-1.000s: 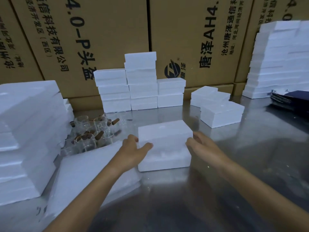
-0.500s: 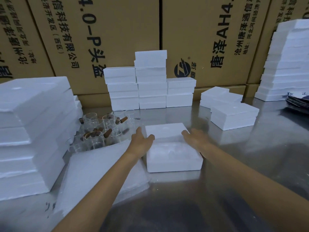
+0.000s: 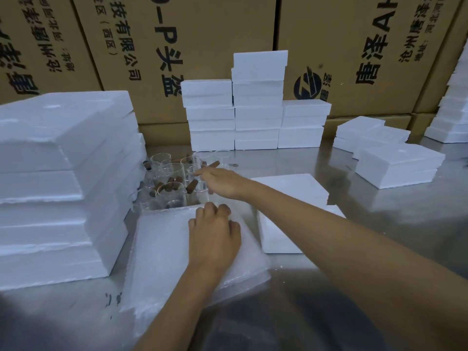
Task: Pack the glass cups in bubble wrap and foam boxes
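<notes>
A metal desk (image 3: pixel 379 224) is seen from above, backed by brown cardboard cartons (image 3: pixel 202 46) printed with black characters across the top of the frame. A cluster of glass cups (image 3: pixel 172 178) with brown handles is gathered left of centre, between a tall pile of foam slabs (image 3: pixel 58 186) at the left edge and a stack of bubble wrap sheets (image 3: pixel 162 252) lying in the lower centre.

The left hand (image 3: pixel 215 239) is laid on the far part of the bubble wrap stack, its fingers curled at the upper edge of the sheets; whether a sheet is actually pinched in that grip cannot be told. The right hand (image 3: pixel 222 182) is stretched across to the left, above the near edge of the cup cluster, with its fingers extended and loosely spread towards the cups. Nothing is seen held in this grip, and contact with a cup cannot be confirmed.

A closed foam box (image 3: pixel 291 214) is placed on the desk just right of the bubble wrap, partly hidden by the right forearm. Three columns of stacked foam boxes (image 3: pixel 255 102) are set against the cartons in the upper centre. A smaller group of foam boxes (image 3: pixel 395 165) is placed at the right of the frame, and a further white stack (image 3: pixel 453 115) is cut off by the right edge.
</notes>
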The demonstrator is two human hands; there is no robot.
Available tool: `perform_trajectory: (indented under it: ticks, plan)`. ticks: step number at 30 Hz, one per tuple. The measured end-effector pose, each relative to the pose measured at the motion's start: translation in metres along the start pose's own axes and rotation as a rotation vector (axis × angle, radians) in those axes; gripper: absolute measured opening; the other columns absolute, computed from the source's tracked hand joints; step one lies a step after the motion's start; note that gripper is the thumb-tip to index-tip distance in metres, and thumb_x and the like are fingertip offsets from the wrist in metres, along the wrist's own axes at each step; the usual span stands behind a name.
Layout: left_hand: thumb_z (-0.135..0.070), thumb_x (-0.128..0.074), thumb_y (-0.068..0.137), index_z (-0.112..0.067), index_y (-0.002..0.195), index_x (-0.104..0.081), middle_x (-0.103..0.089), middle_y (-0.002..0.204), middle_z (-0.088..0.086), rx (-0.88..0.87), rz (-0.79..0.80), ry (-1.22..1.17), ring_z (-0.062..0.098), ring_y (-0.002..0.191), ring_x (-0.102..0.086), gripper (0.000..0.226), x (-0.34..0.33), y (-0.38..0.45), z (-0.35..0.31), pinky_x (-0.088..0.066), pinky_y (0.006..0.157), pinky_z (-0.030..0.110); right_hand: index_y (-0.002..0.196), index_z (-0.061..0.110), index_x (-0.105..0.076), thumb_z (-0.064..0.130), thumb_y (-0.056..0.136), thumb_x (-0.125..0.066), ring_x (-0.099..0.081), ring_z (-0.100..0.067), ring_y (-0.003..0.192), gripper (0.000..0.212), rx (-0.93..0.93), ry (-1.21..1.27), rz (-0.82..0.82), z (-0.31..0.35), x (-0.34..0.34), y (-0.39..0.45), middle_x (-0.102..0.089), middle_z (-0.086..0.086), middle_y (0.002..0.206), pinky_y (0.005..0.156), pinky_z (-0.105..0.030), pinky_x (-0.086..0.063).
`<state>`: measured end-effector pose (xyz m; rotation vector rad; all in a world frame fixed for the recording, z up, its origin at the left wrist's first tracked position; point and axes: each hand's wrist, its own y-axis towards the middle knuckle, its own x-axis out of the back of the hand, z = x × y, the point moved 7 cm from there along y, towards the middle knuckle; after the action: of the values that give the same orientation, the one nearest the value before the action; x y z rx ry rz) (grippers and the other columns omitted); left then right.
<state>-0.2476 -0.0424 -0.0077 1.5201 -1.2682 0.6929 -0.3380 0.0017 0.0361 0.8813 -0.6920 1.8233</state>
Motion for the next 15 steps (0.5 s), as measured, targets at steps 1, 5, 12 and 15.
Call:
perform_trajectory:
  ticks: [1,5,12,15]
  plan:
    - [-0.029,-0.040,0.101,-0.020,0.136,-0.051,-0.051,0.133,0.005,-0.004,-0.004,0.025,0.023,0.122,-0.045,0.039,-0.001,0.000,-0.001,-0.035,0.101,0.037,0.144,0.009,-0.043,0.029,0.106,-0.018,-0.048,-0.036,0.126,0.050,-0.004,0.027,0.030,0.006,-0.008,0.010,-0.046,-0.019,0.146,0.111,-0.049,-0.032]
    - [-0.032,-0.035,0.102,-0.018,0.142,-0.042,-0.046,0.139,0.006,-0.015,0.002,0.076,0.023,0.124,-0.043,0.042,-0.004,-0.001,-0.004,-0.035,0.103,0.037,0.115,-0.007,-0.054,0.026,0.107,-0.024,-0.053,-0.036,0.109,0.045,-0.057,0.062,0.097,0.015,-0.033,0.040,-0.055,-0.027,0.126,0.094,-0.041,-0.040]
    - [-0.030,-0.035,0.102,-0.016,0.140,-0.041,-0.047,0.137,0.007,-0.025,0.041,0.095,0.023,0.123,-0.044,0.041,-0.002,0.000,-0.004,-0.036,0.103,0.036,0.094,0.012,-0.060,0.026,0.100,-0.048,-0.060,-0.029,0.107,0.019,-0.168,0.044,-0.253,-0.025,-0.015,0.052,-0.066,-0.009,0.109,0.088,-0.031,-0.046]
    - [-0.037,-0.037,0.101,-0.017,0.135,-0.046,-0.050,0.130,0.004,-0.042,0.053,0.079,0.023,0.118,-0.045,0.040,0.001,-0.001,-0.005,-0.037,0.100,0.036,0.092,0.015,-0.056,0.016,0.098,-0.046,-0.059,-0.031,0.111,0.011,-0.165,0.028,-0.332,-0.040,0.003,0.037,-0.066,-0.012,0.117,0.093,-0.034,-0.047]
